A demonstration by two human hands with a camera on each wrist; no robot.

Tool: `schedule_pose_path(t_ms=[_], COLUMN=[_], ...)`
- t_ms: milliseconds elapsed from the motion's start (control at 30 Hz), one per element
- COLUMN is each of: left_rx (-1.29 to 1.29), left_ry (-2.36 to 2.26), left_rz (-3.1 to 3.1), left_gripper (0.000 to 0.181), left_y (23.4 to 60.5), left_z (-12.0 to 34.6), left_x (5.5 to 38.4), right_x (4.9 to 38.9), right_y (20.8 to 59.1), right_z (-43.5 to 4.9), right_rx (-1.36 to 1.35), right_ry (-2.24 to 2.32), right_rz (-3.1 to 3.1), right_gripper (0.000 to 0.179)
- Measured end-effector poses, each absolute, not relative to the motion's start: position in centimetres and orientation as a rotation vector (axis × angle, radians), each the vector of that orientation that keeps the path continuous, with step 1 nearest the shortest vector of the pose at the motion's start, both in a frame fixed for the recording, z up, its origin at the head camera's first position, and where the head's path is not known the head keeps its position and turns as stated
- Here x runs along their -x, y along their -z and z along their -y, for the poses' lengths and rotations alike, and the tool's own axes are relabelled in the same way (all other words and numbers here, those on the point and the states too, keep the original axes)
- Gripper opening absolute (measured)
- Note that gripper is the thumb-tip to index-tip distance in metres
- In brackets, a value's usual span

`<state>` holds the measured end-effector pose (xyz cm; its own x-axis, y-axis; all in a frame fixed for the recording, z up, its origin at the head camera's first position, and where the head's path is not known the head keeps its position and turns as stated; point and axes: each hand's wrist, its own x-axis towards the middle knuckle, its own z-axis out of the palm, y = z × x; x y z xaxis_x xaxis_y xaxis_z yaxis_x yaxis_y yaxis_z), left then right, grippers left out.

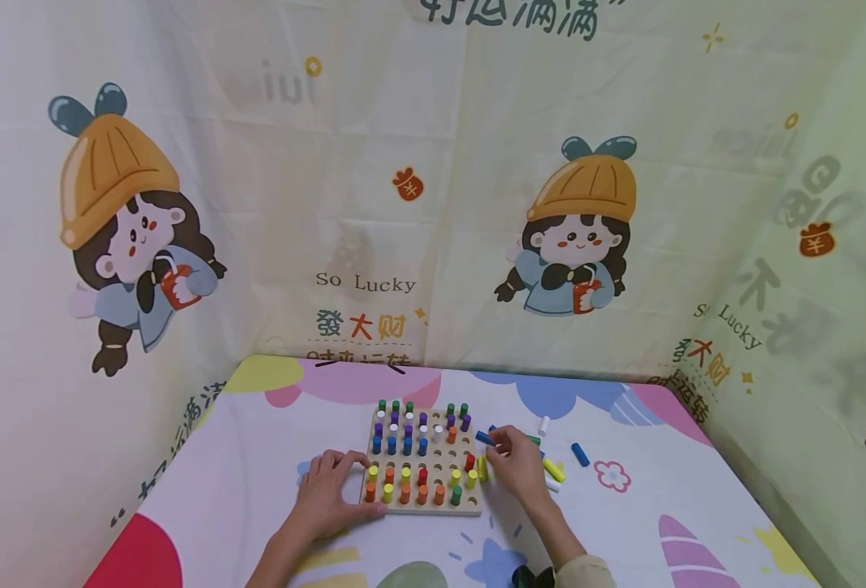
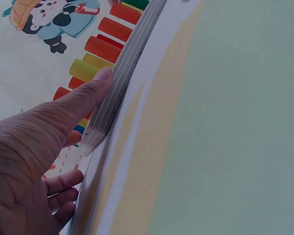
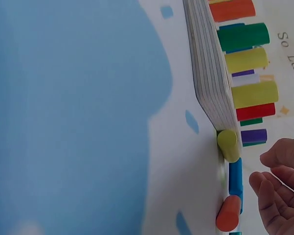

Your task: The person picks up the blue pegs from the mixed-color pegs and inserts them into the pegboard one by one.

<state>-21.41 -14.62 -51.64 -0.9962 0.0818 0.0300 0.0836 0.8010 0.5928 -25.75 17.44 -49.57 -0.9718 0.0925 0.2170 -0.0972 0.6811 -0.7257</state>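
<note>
A wooden pegboard point(image 1: 443, 508) holds rows of coloured pegs: green, purple, white, blue, yellow, red and orange. My left hand point(image 1: 327, 496) grips its near left corner; the thumb point(image 2: 100, 81) presses the front edge while the fingers bend round the left side. Just right of the board, my right hand point(image 1: 519, 464) hovers over loose pegs, fingers loosely curled and nothing between them in the right wrist view. Beneath its fingertips lies a blue peg point(image 3: 236, 176). A yellow peg point(image 3: 228, 145) lies by the board's corner, and an orange peg point(image 3: 228, 214) is nearby.
More loose pegs lie right of the right hand, among them a blue peg point(image 1: 580, 455), a yellow peg point(image 1: 553, 470) and a white peg point(image 1: 544, 425). A patterned cloth point(image 1: 242, 506) covers the table. Printed curtains point(image 1: 469, 245) hang behind and at both sides.
</note>
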Motion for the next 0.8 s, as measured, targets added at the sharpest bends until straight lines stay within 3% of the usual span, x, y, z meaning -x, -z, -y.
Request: schedule_pose_path(t_ms=[800], left_rx=[0.139], left_ry=[0.957], left_rz=[2.961], left_gripper=[0.073], left_y=[53.2], left_z=[14.0], left_x=[21.6], right_x=[27.6], right_y=[51.1], right_z=[-18.3], right_rx=[0.038], right_ry=[-1.192], right_rz=[2.685], right_gripper=[0.023])
